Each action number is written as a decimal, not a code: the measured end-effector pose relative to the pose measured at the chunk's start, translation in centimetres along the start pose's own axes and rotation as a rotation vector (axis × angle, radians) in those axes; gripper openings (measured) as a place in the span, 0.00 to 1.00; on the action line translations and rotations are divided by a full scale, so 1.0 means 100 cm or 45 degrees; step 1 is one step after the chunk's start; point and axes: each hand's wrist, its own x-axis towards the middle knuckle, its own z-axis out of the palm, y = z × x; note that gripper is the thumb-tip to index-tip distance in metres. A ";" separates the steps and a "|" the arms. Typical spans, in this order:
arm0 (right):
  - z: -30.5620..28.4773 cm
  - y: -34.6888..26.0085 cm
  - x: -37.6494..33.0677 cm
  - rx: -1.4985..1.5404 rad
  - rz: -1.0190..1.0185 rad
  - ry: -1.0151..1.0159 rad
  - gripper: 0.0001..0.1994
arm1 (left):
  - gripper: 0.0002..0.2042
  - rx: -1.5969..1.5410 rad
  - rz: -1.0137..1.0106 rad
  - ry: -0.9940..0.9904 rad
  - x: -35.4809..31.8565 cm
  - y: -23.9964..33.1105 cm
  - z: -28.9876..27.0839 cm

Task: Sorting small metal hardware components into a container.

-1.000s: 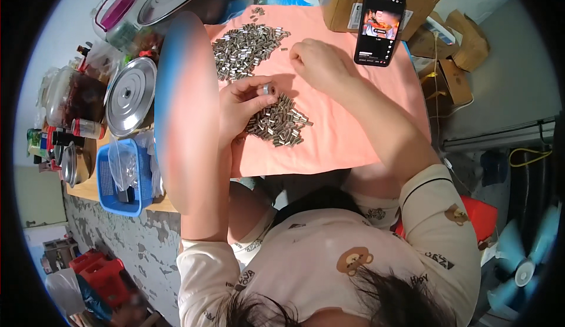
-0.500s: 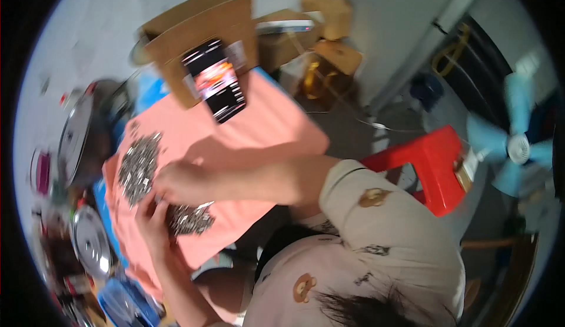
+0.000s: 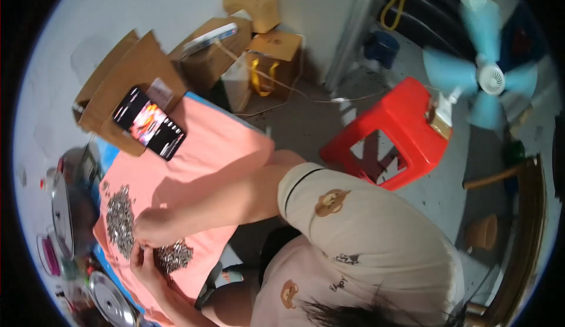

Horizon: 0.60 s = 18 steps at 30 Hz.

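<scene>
1. Since a moment ago the view has swung further round: the desk [image 3: 194, 150] now sits at 9 o'clock and the red stool [image 3: 391, 130] shows at 2 o'clock.
2. Both hands have stayed at the small metal parts.
3. The right hand [image 3: 154, 228] rests on the big pile [image 3: 120, 221], its grip curled; what it pinches cannot be told.
4. The left hand [image 3: 143, 262] has its grip pressed together on a small part, touching the little pile [image 3: 175, 255] at 8 o'clock.
5. A phone [image 3: 149, 123] leans on a cardboard box [image 3: 126, 71] at 10 o'clock.
</scene>
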 end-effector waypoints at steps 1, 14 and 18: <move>0.003 0.000 0.000 -0.102 -0.026 -0.038 0.05 | 0.14 0.101 -0.011 -0.042 0.001 0.002 -0.002; 0.026 0.017 -0.002 0.610 -0.089 0.188 0.02 | 0.16 0.207 0.000 -0.063 -0.009 0.013 -0.009; -0.003 0.015 -0.018 1.111 0.370 -0.128 0.07 | 0.15 0.192 -0.075 -0.121 -0.012 0.049 0.034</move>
